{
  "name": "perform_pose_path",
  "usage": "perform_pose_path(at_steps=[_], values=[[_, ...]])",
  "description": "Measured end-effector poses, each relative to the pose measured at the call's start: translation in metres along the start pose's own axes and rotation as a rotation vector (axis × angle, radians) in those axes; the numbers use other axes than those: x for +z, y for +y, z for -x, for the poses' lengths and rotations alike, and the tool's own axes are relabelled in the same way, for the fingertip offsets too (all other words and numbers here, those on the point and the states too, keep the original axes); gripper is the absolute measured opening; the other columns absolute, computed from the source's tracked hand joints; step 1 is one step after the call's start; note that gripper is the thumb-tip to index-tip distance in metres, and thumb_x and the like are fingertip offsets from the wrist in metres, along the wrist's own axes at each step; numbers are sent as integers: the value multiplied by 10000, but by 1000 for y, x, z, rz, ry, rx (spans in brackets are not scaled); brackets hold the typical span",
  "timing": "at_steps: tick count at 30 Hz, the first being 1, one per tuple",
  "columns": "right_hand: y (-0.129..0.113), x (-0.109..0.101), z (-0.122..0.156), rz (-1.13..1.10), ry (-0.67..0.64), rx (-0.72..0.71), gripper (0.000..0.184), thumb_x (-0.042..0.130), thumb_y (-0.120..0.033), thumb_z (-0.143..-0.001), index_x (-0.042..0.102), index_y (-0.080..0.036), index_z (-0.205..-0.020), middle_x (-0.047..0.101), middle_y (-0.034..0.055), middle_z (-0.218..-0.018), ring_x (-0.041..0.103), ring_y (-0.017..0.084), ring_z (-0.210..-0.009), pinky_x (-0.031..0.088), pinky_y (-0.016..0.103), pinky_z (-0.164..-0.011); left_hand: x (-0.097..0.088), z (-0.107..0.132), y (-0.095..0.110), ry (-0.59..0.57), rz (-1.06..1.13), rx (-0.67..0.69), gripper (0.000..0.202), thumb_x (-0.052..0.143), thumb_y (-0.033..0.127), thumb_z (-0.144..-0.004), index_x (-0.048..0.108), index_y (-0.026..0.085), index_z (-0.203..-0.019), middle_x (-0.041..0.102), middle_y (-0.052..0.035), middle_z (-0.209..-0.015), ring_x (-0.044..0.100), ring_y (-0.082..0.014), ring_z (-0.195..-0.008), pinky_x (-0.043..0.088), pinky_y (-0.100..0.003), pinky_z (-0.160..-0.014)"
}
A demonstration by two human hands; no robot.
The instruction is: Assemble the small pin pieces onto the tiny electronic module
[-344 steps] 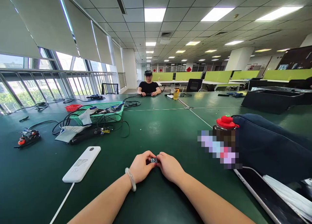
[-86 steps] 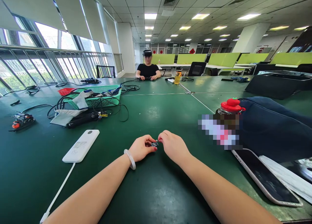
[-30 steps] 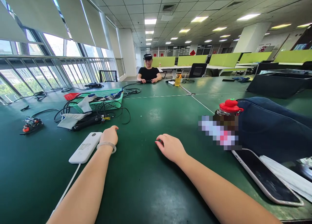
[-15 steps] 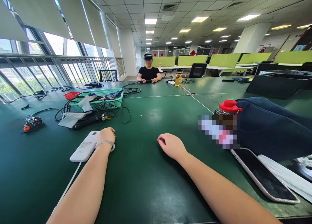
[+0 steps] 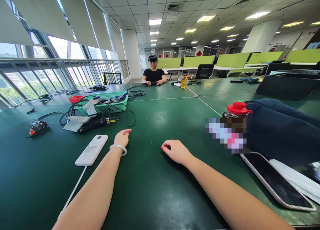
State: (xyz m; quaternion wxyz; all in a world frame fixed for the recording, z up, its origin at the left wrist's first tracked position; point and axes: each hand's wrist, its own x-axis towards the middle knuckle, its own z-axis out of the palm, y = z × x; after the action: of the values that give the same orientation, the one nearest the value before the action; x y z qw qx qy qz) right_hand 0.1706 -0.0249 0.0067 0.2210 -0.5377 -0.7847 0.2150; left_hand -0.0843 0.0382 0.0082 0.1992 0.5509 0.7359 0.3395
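Observation:
My left hand [image 5: 121, 139], with a pale bangle [image 5: 124, 151] on its wrist, is just above or on the green table [image 5: 150, 190]. A finger with a red nail stretches to the right; the other fingers are mostly hidden behind the hand, and nothing shows in it. Left of it lies a white power bank [image 5: 92, 150] with a white cable [image 5: 75, 190] running toward the near edge. My right hand [image 5: 176, 151] rests on the table with its fingers curled in, thumb near the index finger, and no object visible in it.
A green basket [image 5: 117, 105] with cables and gloves stands back left, near a small device [image 5: 37, 128]. At right are a red-lidded bottle [image 5: 237, 109], a dark blue bag [image 5: 282, 130] and a phone [image 5: 277, 180]. Another person [image 5: 154, 74] sits at the far side.
My left hand has moved right, away from the power bank, which now shows whole. My right hand stays where it was. The view has shifted slightly.

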Motion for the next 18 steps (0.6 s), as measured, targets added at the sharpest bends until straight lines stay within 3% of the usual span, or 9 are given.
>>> perform_pose_path(at_steps=[2, 5, 7, 10, 13, 16, 18], values=[[3, 4, -3, -16, -26, 5, 157, 549, -302, -749, 633, -215, -850, 621, -4, -731, 550, 121, -656, 387, 232, -586, 19, 20, 19, -88, 57, 56, 317, 434, 228, -771, 647, 188, -1003, 664, -30, -831, 560, -128, -661, 412, -219, -591], [9, 10, -8, -27, -29, 44, 326, 659, -277, -654, 615, -199, -968, 611, -14, -715, 545, 118, -644, 390, 225, -584, 45, 55, 48, -374, 298, 217, 313, 451, 241, -767, 645, 166, -1002, 661, -46, -835, 565, -136, -711, 426, -232, -642], [14, 13, -11, -38, -28, 65, 375, 685, -284, -628, 613, -190, -984, 602, -23, -691, 538, 111, -627, 386, 217, -571, 54, 72, 60, -484, 380, 297, 301, 441, 263, -784, 656, 160, -969, 660, -59, -857, 567, -145, -773, 425, -249, -722], [17, 15, -13, -51, -21, 60, 348, 690, -281, -622, 626, -194, -953, 596, -33, -677, 529, 100, -610, 378, 205, -560, 55, 81, 63, -482, 409, 316, 301, 437, 290, -795, 650, 171, -972, 647, -61, -904, 554, -155, -828, 410, -269, -782], [15, 16, -13, -53, -7, 54, 238, 677, -251, -632, 642, -198, -861, 597, -33, -669, 519, 94, -599, 373, 201, -558, 51, 76, 56, -476, 400, 244, 294, 435, 294, -799, 646, 169, -962, 627, -54, -837, 547, -149, -782, 413, -281, -770], [12, 16, -12, -54, -11, 32, 67, 620, -224, -679, 638, -192, -736, 597, -30, -643, 507, 92, -579, 367, 202, -550, 51, 74, 53, -548, 509, 162, 295, 417, 286, -813, 624, 153, -976, 606, -55, -816, 549, -128, -764, 427, -264, -748], [11, 15, -11, -58, -31, 6, 71, 577, -226, -713, 635, -189, -696, 604, -25, -636, 509, 95, -574, 371, 206, -551, 52, 75, 55, -589, 564, 146, 300, 426, 303, -814, 615, 149, -987, 604, -59, -842, 546, -117, -743, 434, -245, -708]])
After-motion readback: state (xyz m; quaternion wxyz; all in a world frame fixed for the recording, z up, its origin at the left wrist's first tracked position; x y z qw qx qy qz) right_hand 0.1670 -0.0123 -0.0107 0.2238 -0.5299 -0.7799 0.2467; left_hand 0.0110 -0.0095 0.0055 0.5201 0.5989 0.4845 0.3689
